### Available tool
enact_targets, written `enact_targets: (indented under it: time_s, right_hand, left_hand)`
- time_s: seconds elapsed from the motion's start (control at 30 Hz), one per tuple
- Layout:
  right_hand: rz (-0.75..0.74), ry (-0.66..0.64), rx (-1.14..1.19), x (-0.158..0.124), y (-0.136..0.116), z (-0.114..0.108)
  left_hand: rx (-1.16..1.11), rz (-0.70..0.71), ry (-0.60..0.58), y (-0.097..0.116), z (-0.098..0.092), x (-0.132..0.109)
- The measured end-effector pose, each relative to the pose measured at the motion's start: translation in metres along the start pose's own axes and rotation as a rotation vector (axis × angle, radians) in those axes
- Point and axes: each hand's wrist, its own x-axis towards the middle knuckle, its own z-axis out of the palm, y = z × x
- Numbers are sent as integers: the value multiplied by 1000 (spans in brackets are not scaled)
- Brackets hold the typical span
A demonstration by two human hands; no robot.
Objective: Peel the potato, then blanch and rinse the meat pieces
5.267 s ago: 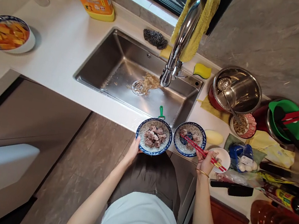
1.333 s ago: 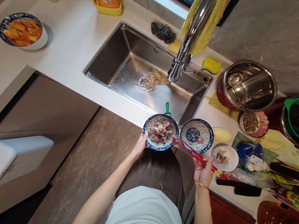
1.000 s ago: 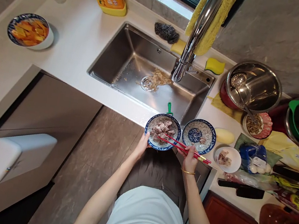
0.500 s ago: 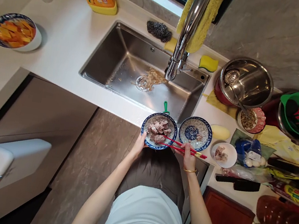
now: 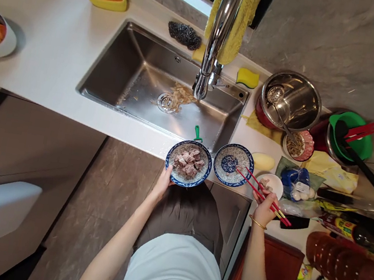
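My left hand (image 5: pixel 163 181) grips the rim of a blue-and-white plate (image 5: pixel 175 172) that holds chunks of meat (image 5: pixel 189 162). The plate is held at the counter's front edge. In my right hand (image 5: pixel 264 207) is a pair of red chopsticks (image 5: pixel 256 191), whose tips are over a second patterned plate (image 5: pixel 229 164). A small bit of meat lies near those tips; I cannot tell if they pinch it. Just beyond my right hand stands a small white bowl (image 5: pixel 275 184) with pieces of meat. A green-handled peeler (image 5: pixel 197 133) rests by the sink's front edge.
The steel sink (image 5: pixel 113 63) has peelings (image 5: pixel 182 97) by its drain, under the tap (image 5: pixel 206 67). To the right stand a steel pot (image 5: pixel 299 99), a green basin (image 5: pixel 361 145) and a peeled potato-like piece (image 5: pixel 263 162). A cutting board (image 5: pixel 280 265) lies near my right forearm.
My right hand has moved right with the chopsticks, from the plate of meat to the second plate. My left hand still holds its plate. The whole view has shifted right.
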Motion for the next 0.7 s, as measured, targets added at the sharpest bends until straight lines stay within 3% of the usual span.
enact_targets:
  time_s: [0.2,0.4,0.53,0.7]
  right_hand:
    - [41,55,12,8,18,8]
    - [163,179,145,10,2,2]
    - [249,-20,234,-18,-13,17]
    - [248,-371,100,-78,-12,75]
  left_hand:
    - [22,-4,6,-1,-1,0]
    - [2,-8,18,-1,1,1]
    - [14,-2,4,-1,2,0]
    - [22,5,-5,-1,1,-1]
